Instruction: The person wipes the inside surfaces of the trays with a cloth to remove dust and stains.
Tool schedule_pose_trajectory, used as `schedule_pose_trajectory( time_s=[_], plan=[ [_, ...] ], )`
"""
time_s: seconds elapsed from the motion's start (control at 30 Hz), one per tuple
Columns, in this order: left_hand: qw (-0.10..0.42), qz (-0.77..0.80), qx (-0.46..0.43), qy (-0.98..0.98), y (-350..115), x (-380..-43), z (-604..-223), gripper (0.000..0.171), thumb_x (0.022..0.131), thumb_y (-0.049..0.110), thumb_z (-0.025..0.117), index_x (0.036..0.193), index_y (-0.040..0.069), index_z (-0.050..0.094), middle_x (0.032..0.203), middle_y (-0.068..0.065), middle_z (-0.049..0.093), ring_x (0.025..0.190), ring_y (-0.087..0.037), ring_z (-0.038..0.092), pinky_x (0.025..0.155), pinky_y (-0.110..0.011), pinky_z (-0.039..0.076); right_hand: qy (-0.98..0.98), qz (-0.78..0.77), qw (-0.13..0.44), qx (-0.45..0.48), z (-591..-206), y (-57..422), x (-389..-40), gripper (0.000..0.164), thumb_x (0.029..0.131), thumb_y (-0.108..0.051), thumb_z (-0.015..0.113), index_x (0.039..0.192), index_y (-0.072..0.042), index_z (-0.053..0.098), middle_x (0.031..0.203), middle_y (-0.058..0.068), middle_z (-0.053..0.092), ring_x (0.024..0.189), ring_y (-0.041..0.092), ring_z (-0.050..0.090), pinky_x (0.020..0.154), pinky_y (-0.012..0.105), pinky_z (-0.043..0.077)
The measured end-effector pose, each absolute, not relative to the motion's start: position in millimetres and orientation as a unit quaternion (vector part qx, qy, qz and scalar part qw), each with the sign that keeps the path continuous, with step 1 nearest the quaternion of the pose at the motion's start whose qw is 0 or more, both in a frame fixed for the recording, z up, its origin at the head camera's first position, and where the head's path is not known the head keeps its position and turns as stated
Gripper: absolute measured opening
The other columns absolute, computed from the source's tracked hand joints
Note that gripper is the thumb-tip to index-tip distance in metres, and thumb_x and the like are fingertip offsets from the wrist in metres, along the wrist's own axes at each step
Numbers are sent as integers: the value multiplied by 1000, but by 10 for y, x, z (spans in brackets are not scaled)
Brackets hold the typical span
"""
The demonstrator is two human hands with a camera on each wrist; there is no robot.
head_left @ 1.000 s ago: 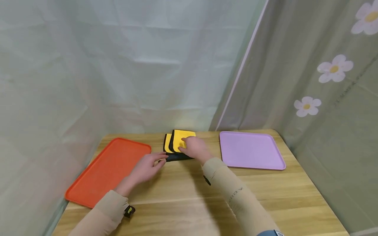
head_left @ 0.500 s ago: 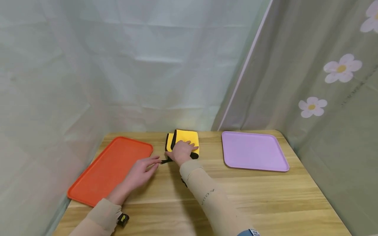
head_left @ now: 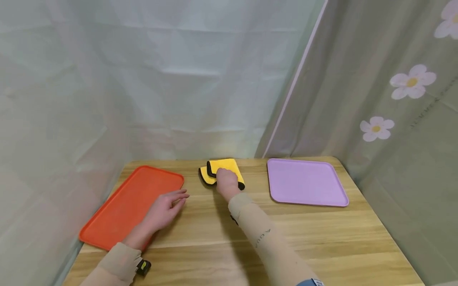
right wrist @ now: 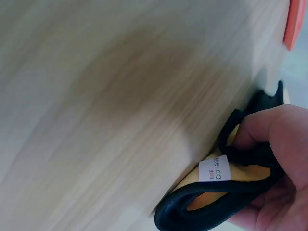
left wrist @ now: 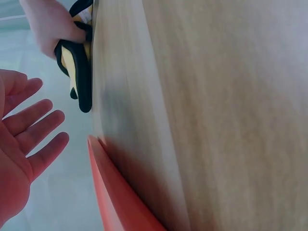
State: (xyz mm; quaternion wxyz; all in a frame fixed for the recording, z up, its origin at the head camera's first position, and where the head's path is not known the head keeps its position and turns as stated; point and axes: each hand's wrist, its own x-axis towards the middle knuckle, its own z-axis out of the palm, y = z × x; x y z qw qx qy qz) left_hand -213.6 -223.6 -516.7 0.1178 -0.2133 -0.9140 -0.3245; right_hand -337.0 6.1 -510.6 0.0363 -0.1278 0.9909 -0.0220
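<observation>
A folded yellow cloth with black edging (head_left: 226,163) lies at the back middle of the table. My right hand (head_left: 227,182) grips its near edge; in the right wrist view, the thumb and fingers pinch the folded layers beside a white label (right wrist: 214,169). The black rim (right wrist: 180,216) bends in a loop there. My left hand (head_left: 165,207) is away from the cloth, held over the near right side of the orange-red tray (head_left: 143,190). Its fingers are spread and loose, with nothing in them, as the left wrist view of the hand (left wrist: 24,134) shows.
A light purple tray (head_left: 307,182) lies at the right rear of the wooden table (head_left: 286,242). Pale curtains (head_left: 196,79) hang close behind the table's back edge and at both sides; the right one carries printed flowers (head_left: 376,128).
My left hand has let go of the cloth's black edge and drawn back left. My right hand has gone from pressing the cloth to gripping it; the cloth's near edge has shifted and its left layers have fanned out.
</observation>
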Motion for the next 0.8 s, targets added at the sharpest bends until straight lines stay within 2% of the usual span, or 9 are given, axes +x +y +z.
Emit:
schedule_pose_trajectory(
  time_s=[0.1,0.23,0.33,0.43,0.53,0.63,0.7,0.73,0.8],
  plan=[
    [111,-326,-206,-916,-2252,-2119,-5146,22,103,6,70,123,0,79,136,-22,70,129,-44,64,109,-64,48,986,-10,24,-166,-5097,181,-3369,17,96,-13,78,110,-9,69,96,5,71,87,19,72,69,33,62],
    [100,-331,-190,-919,-2311,-2083,-5112,24,105,8,68,125,1,78,138,-22,69,131,-44,62,109,-64,48,979,-3,16,-205,-5057,405,-3336,9,98,-9,73,107,-13,72,98,5,73,91,21,72,75,37,62],
    [94,-337,-173,-921,-2395,-2057,-5083,25,107,11,66,128,1,77,139,-21,68,132,-44,62,108,-64,49,973,-21,25,-227,-5043,615,-3317,14,99,-5,70,104,-16,75,100,2,74,94,21,70,82,39,60],
    [94,-337,-164,-922,-2497,-2032,-5054,26,108,12,65,130,1,76,136,-19,70,130,-43,63,105,-63,52,963,-45,38,-265,-5027,859,-3295,22,96,3,69,98,-18,75,96,-1,72,91,19,67,83,36,57],
    [91,-328,-164,-926,-2620,-2005,-5032,27,108,12,65,131,1,74,134,-19,71,128,-43,64,101,-63,54,948,-66,69,-303,-4952,1095,-3222,30,94,9,68,103,-18,78,101,-1,74,95,20,68,88,36,57],
    [74,-321,-161,-930,-2743,-1986,-5005,28,109,15,64,132,2,74,136,-19,70,129,-44,63,100,-64,54,935,-75,88,-334,-4878,1296,-3116,40,92,13,67,119,-14,80,117,3,78,111,24,72,99,39,58],
    [70,-313,-159,-934,-2815,-1989,-4991,29,110,17,64,132,3,74,136,-19,70,129,-44,63,100,-64,54,929,-77,97,-350,-4859,1405,-3059,47,90,16,67,124,-13,80,124,3,77,117,25,71,100,38,57],
    [72,-309,-158,-935,-2849,-1994,-4984,28,109,16,64,132,3,75,135,-19,70,128,-44,64,100,-65,54,926,-76,106,-355,-4855,1448,-3032,50,88,17,66,126,-13,79,129,3,75,119,24,70,96,36,58],
    [80,-301,-158,-937,-2921,-2006,-4966,28,109,15,64,131,1,75,134,-20,71,126,-46,64,99,-66,54,922,-73,128,-358,-4834,1502,-2981,52,88,13,66,130,-15,77,140,3,70,125,25,67,94,34,56]
  ],
)
